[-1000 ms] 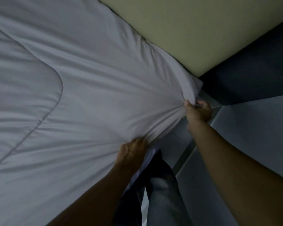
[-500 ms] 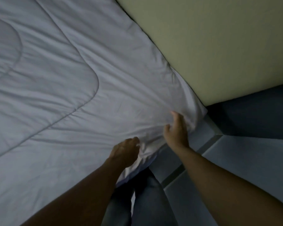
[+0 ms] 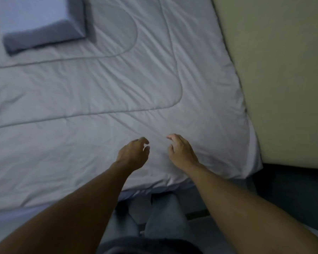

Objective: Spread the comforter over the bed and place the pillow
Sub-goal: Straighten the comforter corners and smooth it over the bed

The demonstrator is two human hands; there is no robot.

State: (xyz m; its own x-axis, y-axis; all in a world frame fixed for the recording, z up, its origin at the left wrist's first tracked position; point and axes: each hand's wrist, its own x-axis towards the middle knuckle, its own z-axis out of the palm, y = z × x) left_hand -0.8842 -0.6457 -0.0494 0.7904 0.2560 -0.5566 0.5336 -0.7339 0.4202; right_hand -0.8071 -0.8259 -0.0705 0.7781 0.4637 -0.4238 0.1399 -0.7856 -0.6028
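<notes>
Hands: left hand [image 3: 134, 154] and right hand [image 3: 181, 153] hover loosely open, empty, above pale grey quilted comforter [image 3: 99, 92] | comforter: covers bed, soft, light, best pinched at corners | grey rectangular pillow [image 3: 42, 24]: far-left, likely squashy

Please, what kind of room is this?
Most likely a bedroom. A quilted white comforter is spread over a bed, a pillow lies at the far left, and a plain wall runs along the bed's right side.
</notes>
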